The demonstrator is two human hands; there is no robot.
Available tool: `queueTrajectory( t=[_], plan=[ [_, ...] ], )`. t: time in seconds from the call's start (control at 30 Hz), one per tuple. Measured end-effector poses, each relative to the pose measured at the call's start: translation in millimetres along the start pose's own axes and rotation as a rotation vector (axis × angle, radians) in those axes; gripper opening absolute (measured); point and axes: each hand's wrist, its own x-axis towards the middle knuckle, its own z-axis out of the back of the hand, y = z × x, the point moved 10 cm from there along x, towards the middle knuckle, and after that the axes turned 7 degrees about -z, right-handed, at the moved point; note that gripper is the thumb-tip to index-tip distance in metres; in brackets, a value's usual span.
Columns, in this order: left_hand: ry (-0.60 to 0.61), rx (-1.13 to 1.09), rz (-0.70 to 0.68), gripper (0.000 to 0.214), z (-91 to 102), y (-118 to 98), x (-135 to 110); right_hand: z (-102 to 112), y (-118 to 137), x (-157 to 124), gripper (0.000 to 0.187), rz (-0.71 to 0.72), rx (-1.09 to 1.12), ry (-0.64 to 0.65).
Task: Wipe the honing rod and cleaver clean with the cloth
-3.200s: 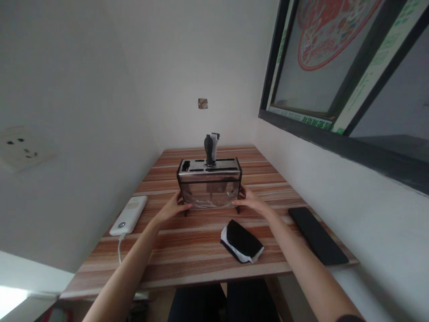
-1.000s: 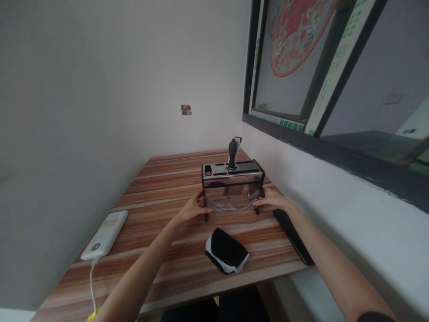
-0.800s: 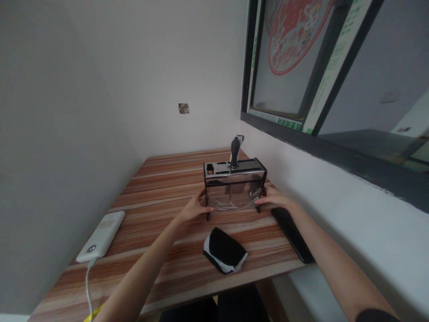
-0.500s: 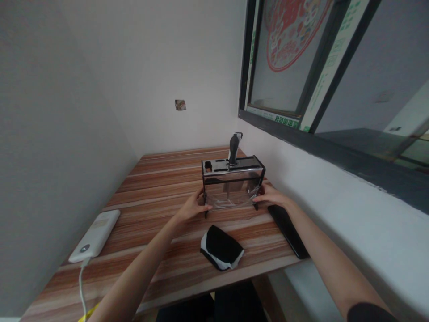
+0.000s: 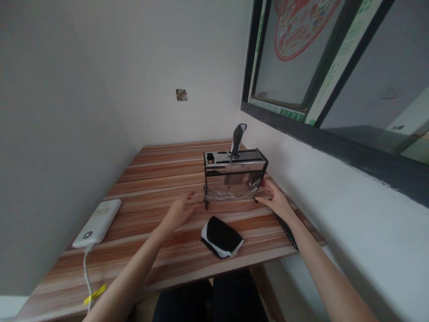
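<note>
A knife rack (image 5: 250, 155) with a slotted metal top, black frame and clear panel stands upright on the table. A dark-handled tool (image 5: 237, 139), apparently a knife, rises from one slot; a broad greyish shape shows dimly below it through the panel. To the rack's left, my left hand (image 5: 179, 210) is open, its fingers apart and touching nothing. My right hand (image 5: 277, 202) is at the rack's lower right corner, thumb and fingers spread; whether the fingertips touch the frame I cannot tell. Nearer me lies a folded black and white cloth-like piece (image 5: 224, 237).
A white power bank (image 5: 97, 223) with a cable (image 5: 86, 270) and yellow tag (image 5: 95, 294) lies at the left. Under my right forearm is a flat black object (image 5: 285, 229), partly hidden. The wall and window frame (image 5: 321, 134) border the table's right side.
My left hand has come off the rack and moved left. The right hand's fingers have opened at the rack's right end. The view has tilted slightly downward; the rack looks unmoved.
</note>
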Motion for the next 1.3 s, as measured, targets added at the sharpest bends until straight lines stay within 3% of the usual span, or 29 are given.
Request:
queueTrajectory(
  t=[0.07,0.13,0.27,0.4,0.53,0.7,0.87,1.07,1.2,1.3],
  plan=[
    [0.083,0.007,0.027,0.031,-0.9,-10,-22,3,8,-23,0.055,-0.005,-0.002,-0.104],
    [0.145,0.05,0.081,0.023,-7.1,-18,-44,-8,23,-49,0.035,0.003,-0.013,-0.139],
    [0.17,0.174,0.094,0.015,-27.3,-39,-78,-80,61,-99,0.013,0.063,-0.156,0.082],
    [0.114,0.324,0.125,0.015,-39.1,-50,-93,-140,86,-133,0.026,0.154,-0.355,0.215],
    [0.094,0.401,0.155,0.017,-47.2,-54,-96,-158,83,-138,0.029,0.158,-0.542,0.2],
    [0.043,0.274,0.145,0.013,-56.8,-58,-94,-149,79,-138,0.014,0.14,-0.524,0.13],
    [-0.031,-0.072,0.199,0.005,-60.9,-52,-92,-127,62,-133,0.009,0.003,-0.246,0.083],
    [-0.161,-0.321,0.149,0.01,-58.6,-51,-76,-68,33,-119,0.024,-0.134,0.068,-0.127],
    [-0.145,-0.358,0.157,0.022,-65.4,-54,-61,-33,23,-108,0.028,-0.139,0.032,-0.201],
    [-0.108,-0.229,0.169,0.03,-69.8,-57,-52,-14,13,-101,0.026,-0.116,-0.101,-0.253]
  ],
)
